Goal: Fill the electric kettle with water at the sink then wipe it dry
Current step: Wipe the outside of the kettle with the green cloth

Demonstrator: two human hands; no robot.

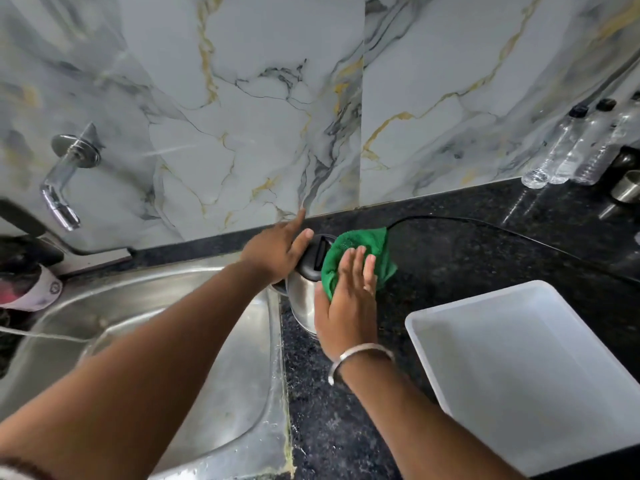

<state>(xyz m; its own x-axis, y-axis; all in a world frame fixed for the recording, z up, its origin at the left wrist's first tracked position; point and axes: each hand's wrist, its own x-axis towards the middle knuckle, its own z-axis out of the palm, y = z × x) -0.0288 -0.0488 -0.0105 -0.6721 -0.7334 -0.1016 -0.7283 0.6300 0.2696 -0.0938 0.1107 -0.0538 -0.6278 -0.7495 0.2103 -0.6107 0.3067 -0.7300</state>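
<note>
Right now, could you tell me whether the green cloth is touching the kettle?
Touching. The head view shows the right hand pressing the green cloth flat against the kettle, draped over its black lid and steel side with no gap.

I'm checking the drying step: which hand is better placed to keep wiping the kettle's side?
Right. The right hand already presses the green cloth flat against the kettle. The left hand rests on the black lid, steadying it, and holds no cloth.
</note>
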